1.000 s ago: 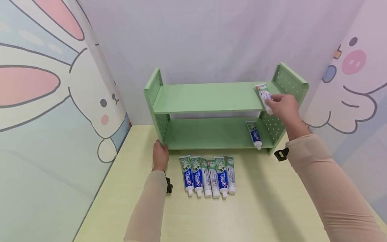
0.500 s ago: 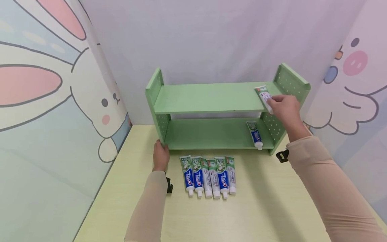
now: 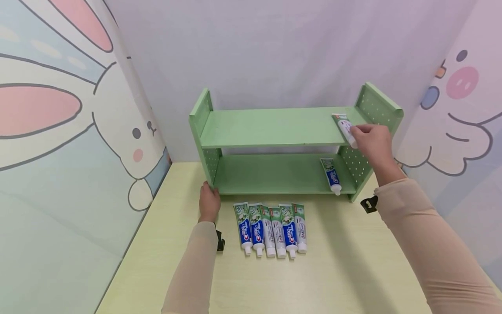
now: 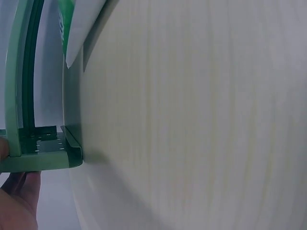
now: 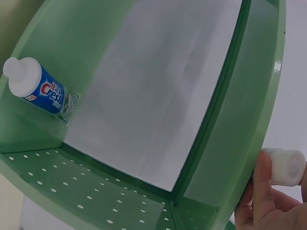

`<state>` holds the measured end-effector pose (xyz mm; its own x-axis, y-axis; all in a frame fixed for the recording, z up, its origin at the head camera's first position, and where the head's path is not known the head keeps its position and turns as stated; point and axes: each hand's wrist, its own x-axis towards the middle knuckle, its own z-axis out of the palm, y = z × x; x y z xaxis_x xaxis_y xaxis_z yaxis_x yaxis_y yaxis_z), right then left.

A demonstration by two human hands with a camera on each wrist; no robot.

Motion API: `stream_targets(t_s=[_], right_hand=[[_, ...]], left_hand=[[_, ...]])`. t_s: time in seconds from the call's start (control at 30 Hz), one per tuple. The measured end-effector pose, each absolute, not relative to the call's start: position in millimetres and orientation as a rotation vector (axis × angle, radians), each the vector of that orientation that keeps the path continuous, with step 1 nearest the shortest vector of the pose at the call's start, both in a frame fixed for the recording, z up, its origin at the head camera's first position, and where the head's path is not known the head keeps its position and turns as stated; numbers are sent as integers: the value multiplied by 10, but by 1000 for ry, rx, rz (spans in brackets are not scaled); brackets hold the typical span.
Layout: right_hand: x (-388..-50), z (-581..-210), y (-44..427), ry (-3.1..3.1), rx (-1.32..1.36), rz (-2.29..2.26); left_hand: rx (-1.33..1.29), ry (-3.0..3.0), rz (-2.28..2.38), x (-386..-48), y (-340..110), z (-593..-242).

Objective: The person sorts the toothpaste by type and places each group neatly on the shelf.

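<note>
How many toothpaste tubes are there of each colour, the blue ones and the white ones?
Blue tubes: 4 (3 on the table, 1 on the bottom shelf)
White tubes: 4 (3 on the table, 1 in the right hand)
Total: 8 tubes

1 of the hands grips the green rack on the pale tabletop.
</note>
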<state>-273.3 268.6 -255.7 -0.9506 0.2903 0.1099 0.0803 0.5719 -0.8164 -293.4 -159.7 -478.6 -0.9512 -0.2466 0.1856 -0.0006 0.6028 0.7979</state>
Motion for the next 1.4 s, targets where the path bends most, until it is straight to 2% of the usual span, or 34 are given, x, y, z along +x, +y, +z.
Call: stream_targets(t_s=[0.57,0.9,1.4], right_hand=[[-2711,-2573,2737,-2559,-261,1320],[-2592,-2541,2736,-2609,-251,1197],[-2474,-2539,2747,-2591,-253,1259]], left_hand=[[218,-2564,-1249,-2960,-1602,-4835],[216,-2570,-1227,-2959,-1611,-4845],[220,-2580,-1236,-2947,-1601,-4815]])
